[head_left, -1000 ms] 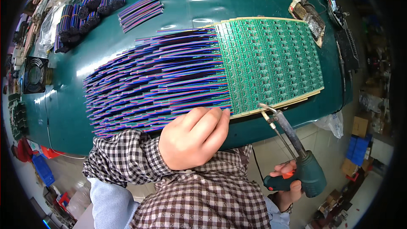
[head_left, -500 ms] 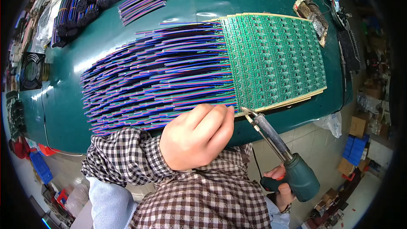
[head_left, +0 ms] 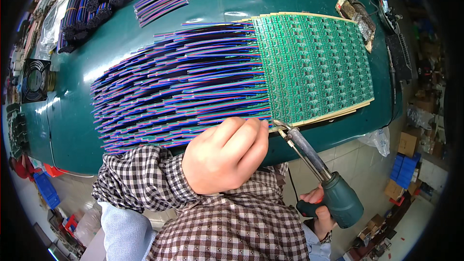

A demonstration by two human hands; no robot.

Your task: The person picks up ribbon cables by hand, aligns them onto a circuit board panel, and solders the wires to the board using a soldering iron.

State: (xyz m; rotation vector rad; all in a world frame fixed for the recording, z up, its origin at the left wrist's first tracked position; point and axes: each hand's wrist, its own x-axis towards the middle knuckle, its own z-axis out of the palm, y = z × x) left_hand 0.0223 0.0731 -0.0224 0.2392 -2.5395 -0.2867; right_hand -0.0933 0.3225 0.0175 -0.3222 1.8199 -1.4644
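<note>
A: Any change?
B: Yes — the tip of the iron now sits at the near-left corner of the boards, not farther right along their near edge as a second ago.
A: Meaning?
B: Heat and fingers share one spot, so work looks centred on that corner. Contact: cannot tell.
A: Left hand?
B: Just left of that corner, fingers curled, fingertips drawn together by the lowest wires. Whether they pinch one is hidden.
A: Right hand?
B: Wrapped round the iron's handle, nearer the body than the boards.
A: Wires?
B: Rows of them, spread left from the boards' left edge. Banded bundles lie well apart — far left of the boards.
</note>
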